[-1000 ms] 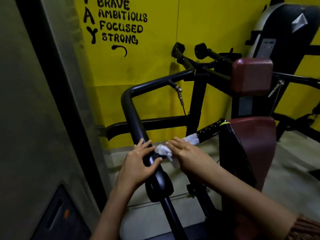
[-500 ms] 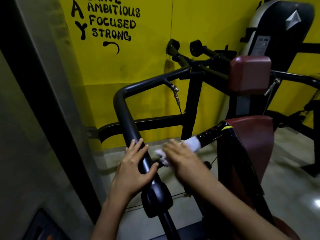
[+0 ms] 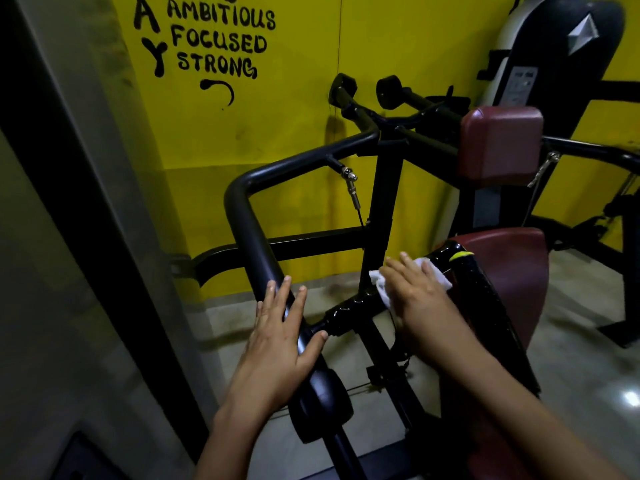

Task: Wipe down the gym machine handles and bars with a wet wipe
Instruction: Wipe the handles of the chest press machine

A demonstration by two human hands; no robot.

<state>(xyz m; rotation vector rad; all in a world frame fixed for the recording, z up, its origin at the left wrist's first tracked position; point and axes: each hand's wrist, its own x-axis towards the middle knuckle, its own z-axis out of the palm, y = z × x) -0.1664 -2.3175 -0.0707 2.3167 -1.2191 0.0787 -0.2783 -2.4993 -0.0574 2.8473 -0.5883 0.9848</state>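
A thick black bent bar (image 3: 249, 233) of the gym machine runs from upper centre down toward me. My left hand (image 3: 280, 337) rests on its lower part with fingers straight and thumb hooked round the right side. A glossy black grip handle (image 3: 349, 310) branches off to the right. My right hand (image 3: 419, 299) presses a white wet wipe (image 3: 381, 282) over this handle near its right end, fingers draped across it. The wipe shows at both sides of the hand.
A maroon seat pad (image 3: 512, 268) sits just right of my right hand, another maroon pad (image 3: 502, 143) above it. A cable clip (image 3: 349, 181) hangs from the bar. Yellow wall (image 3: 294, 98) behind, grey pillar (image 3: 86, 202) close on the left, tiled floor (image 3: 588, 358) on the right.
My right hand has slid the wipe rightward along the grip handle, uncovering its left part. My left hand has stayed on the bent bar. The camera has shifted slightly.
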